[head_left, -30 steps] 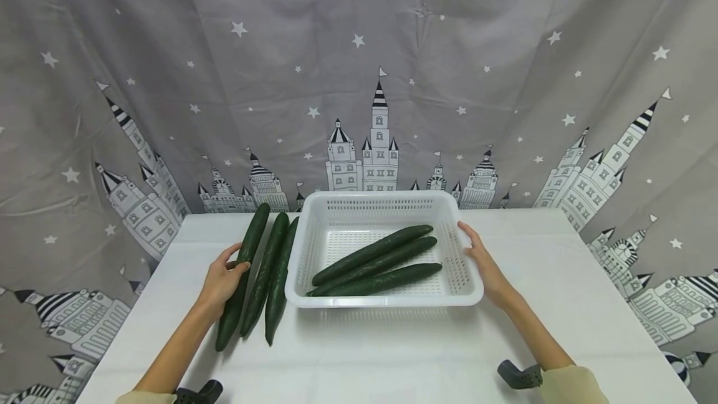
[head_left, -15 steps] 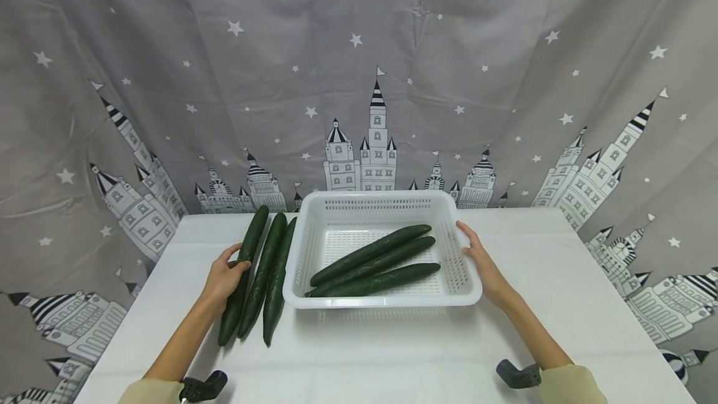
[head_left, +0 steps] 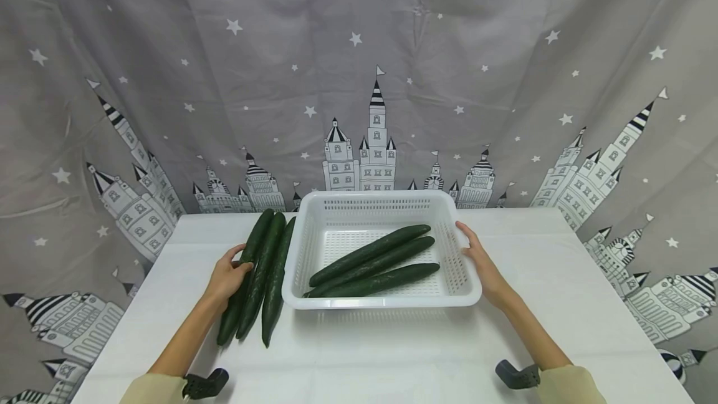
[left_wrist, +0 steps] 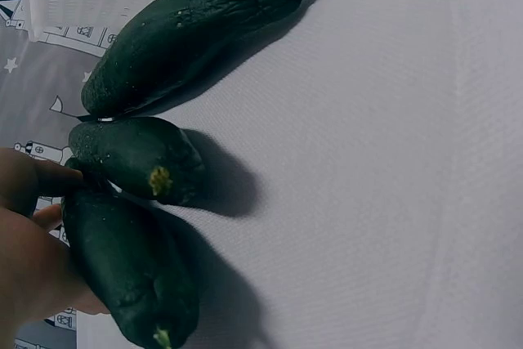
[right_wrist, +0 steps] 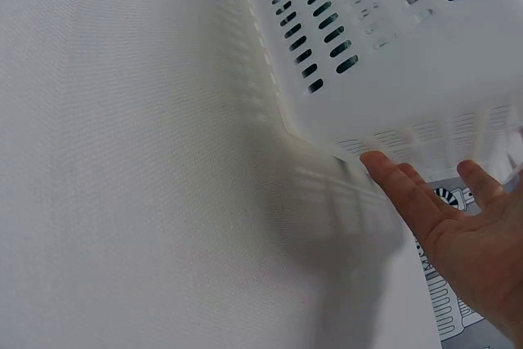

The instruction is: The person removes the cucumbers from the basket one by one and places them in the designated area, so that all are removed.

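Observation:
My left hand (head_left: 225, 279) grips the leftmost of three long dark green cucumbers, with its thumb over the near side. That cucumber (head_left: 232, 313) lies against the middle cucumber (head_left: 262, 276), and the right cucumber (head_left: 277, 285) lies just beside them. In the left wrist view, the held cucumber (left_wrist: 131, 267) shows its stem end, with fingers tucked behind it. My right hand (head_left: 487, 273) rests with extended fingers against the right side of a white perforated basket (head_left: 387, 302). In the right wrist view, the hand's fingertips (right_wrist: 374, 161) meet the basket's lower edge.
Three more cucumbers (head_left: 381, 259) lie slantwise inside the basket. Everything stands on a table with a white cloth (head_left: 392, 354). Behind the table hangs a grey curtain (head_left: 426, 123) printed with castles and stars.
The left hand has shifted the leftmost cucumber slightly right, closing the gap to the middle one. The right hand stays at the basket; the whole head view has drifted slightly.

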The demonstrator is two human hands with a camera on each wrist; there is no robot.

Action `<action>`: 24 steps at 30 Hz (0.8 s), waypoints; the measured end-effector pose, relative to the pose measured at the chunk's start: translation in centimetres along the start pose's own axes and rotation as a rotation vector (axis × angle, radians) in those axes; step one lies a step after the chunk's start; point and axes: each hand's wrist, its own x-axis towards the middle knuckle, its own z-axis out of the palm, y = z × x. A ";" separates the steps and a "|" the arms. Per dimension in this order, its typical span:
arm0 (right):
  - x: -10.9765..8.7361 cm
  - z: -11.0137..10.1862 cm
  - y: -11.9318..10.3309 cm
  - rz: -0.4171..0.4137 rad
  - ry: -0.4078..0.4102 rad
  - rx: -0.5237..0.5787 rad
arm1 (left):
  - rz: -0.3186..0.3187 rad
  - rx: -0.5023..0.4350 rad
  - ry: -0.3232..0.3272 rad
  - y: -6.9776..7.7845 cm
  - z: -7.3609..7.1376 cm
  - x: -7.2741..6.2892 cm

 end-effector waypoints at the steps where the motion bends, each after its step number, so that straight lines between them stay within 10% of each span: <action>1: 0.0 0.0 0.0 0.000 0.000 0.000 | 0.001 0.002 0.002 0.0 0.0 0.0; 24: 0.0 0.1 -0.1 -0.004 -0.012 0.016 | -0.048 -0.029 -0.004 -0.1 -0.4 -0.1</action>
